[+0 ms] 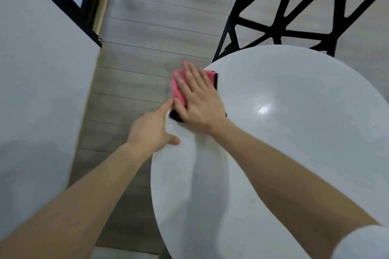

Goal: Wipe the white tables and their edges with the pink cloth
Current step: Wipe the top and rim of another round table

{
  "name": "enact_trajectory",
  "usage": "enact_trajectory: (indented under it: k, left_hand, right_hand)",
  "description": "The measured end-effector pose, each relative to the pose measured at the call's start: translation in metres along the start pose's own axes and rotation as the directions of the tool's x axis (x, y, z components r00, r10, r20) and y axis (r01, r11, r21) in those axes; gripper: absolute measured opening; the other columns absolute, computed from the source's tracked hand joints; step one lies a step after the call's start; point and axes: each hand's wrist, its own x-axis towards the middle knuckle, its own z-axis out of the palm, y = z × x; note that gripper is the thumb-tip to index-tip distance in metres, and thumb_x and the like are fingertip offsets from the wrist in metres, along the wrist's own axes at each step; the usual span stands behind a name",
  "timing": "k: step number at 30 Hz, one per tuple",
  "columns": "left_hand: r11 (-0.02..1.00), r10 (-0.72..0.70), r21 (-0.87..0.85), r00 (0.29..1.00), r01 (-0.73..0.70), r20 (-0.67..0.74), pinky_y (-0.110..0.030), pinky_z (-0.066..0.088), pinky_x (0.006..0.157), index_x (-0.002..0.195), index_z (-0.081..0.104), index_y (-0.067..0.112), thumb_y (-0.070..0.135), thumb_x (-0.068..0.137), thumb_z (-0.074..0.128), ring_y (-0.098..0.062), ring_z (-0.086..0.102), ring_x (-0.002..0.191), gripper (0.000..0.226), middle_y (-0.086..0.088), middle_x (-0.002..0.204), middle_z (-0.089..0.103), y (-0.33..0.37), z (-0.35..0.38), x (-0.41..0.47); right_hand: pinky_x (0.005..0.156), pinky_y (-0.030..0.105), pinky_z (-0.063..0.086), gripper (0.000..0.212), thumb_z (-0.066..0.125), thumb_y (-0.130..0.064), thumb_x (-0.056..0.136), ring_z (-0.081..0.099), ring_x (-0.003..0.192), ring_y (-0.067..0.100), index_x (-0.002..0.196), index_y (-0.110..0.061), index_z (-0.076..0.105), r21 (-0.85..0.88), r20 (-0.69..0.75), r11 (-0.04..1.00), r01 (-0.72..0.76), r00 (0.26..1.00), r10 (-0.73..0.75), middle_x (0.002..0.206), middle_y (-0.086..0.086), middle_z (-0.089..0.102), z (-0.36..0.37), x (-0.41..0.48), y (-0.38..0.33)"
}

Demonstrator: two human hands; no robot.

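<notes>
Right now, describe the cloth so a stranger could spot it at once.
Find the round white table by the black chair. At its far-left edge, under the flat right hand, lies the pink cloth, the only bright colour there.

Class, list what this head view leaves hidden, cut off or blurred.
Cloth: mostly covered by the right hand, head view.
Right fingertips: motion blur.
Left hand: most fingers hidden beneath it.
Round table: cut off at right and bottom edges.
Chair: cut off at top; table hides its near part.
</notes>
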Motion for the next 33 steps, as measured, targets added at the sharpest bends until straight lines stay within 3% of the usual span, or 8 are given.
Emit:
enact_trajectory:
  k: [4, 7, 11, 15, 17, 20, 27, 33]
  left_hand:
    - [0.992, 0.031, 0.124, 0.999, -0.029, -0.015, -0.041, 0.057, 0.078, 0.159, 0.018, 0.046, 0.050, 0.071, 0.097, -0.032, 0.071, 0.102, 0.118, 0.004, 0.119, 0.075, 0.009, -0.005, -0.001]
    - [0.981, 0.052, 0.187, 0.999, -0.051, -0.003, -0.042, 0.057, 0.077, 0.151, 0.027, 0.037, 0.046, 0.066, 0.100, -0.028, 0.070, 0.098, 0.112, 0.002, 0.114, 0.072, 0.016, -0.008, 0.005]
    - [0.917, 0.121, 0.383, 0.993, -0.113, 0.005, -0.045, 0.051, 0.098, 0.163, 0.017, 0.019, 0.044, 0.055, 0.107, -0.031, 0.050, 0.141, 0.143, -0.009, 0.160, 0.043, 0.042, -0.018, 0.007]
    - [0.757, 0.190, 0.626, 0.980, -0.188, 0.065, -0.049, 0.026, 0.131, 0.165, -0.025, 0.007, 0.061, 0.050, 0.104, -0.034, -0.002, 0.167, 0.181, -0.017, 0.178, -0.016, 0.064, -0.022, 0.016]
    - [0.770, 0.152, 0.611, 0.983, -0.184, 0.104, -0.050, 0.020, 0.134, 0.164, -0.027, 0.005, 0.065, 0.052, 0.101, -0.032, -0.008, 0.167, 0.181, -0.017, 0.177, -0.022, 0.078, -0.024, 0.020]
    - [0.814, 0.173, 0.544, 0.979, -0.204, 0.107, -0.051, 0.015, 0.135, 0.165, -0.026, 0.009, 0.065, 0.051, 0.102, -0.035, -0.010, 0.167, 0.181, -0.020, 0.176, -0.023, 0.113, -0.026, 0.033]
    - [0.649, 0.268, 0.697, 0.949, -0.306, 0.168, -0.063, 0.013, 0.132, 0.160, -0.036, 0.007, 0.050, 0.040, 0.110, -0.057, -0.017, 0.160, 0.194, -0.039, 0.166, -0.029, 0.175, -0.007, 0.064]
    - [0.593, 0.262, 0.745, 0.948, -0.304, 0.178, -0.061, 0.018, 0.132, 0.161, -0.030, 0.001, 0.060, 0.037, 0.107, -0.058, -0.013, 0.160, 0.194, -0.040, 0.168, -0.024, 0.178, -0.011, 0.058]
  right_hand:
    - [0.135, 0.049, 0.012, 0.070, 0.038, -0.051, 0.110, 0.009, 0.168, 0.023, 0.172, -0.021, 0.023, -0.021, 0.115, 0.972, 0.233, 0.967, -0.229, 0.180, 0.008, 0.016, -0.015, -0.009, 0.048]
    - [0.135, 0.050, 0.007, 0.075, 0.028, -0.054, 0.110, 0.002, 0.168, 0.023, 0.174, -0.020, 0.010, -0.117, 0.054, 0.968, -0.222, 0.972, 0.229, 0.181, 0.008, 0.007, -0.041, -0.029, 0.167]
    - [0.134, 0.055, 0.009, 0.080, 0.021, -0.043, 0.103, 0.009, 0.166, 0.039, 0.169, 0.001, 0.017, -0.031, -0.133, 0.664, -0.747, 0.662, 0.738, 0.176, 0.029, 0.014, -0.049, -0.024, 0.205]
    - [0.134, 0.051, 0.014, 0.068, 0.041, -0.035, 0.104, 0.022, 0.164, 0.035, 0.167, -0.011, 0.036, -0.019, -0.046, 0.986, -0.167, 0.985, 0.166, 0.175, 0.023, 0.025, -0.011, 0.006, 0.090]
    - [0.134, 0.048, 0.013, 0.067, 0.037, -0.048, 0.109, 0.018, 0.166, 0.027, 0.170, -0.020, 0.032, -0.021, 0.061, 0.998, 0.062, 0.996, -0.061, 0.179, 0.013, 0.019, -0.018, 0.000, 0.086]
    - [0.135, 0.048, 0.009, 0.078, 0.028, -0.069, 0.109, 0.005, 0.168, 0.021, 0.173, -0.028, 0.016, -0.009, 0.052, 0.982, -0.191, 0.980, 0.191, 0.181, 0.006, 0.007, -0.044, -0.032, 0.175]
    - [0.134, 0.053, 0.008, 0.083, 0.025, -0.057, 0.106, 0.007, 0.167, 0.033, 0.171, -0.006, 0.017, 0.031, -0.147, 0.475, -0.879, 0.466, 0.873, 0.178, 0.021, 0.012, -0.069, -0.093, 0.289]
    - [0.134, 0.047, 0.011, 0.065, 0.035, -0.041, 0.109, 0.020, 0.165, 0.027, 0.166, -0.012, 0.039, 0.008, -0.071, 0.936, -0.352, 0.933, 0.352, 0.176, 0.014, 0.028, -0.031, 0.014, 0.148]
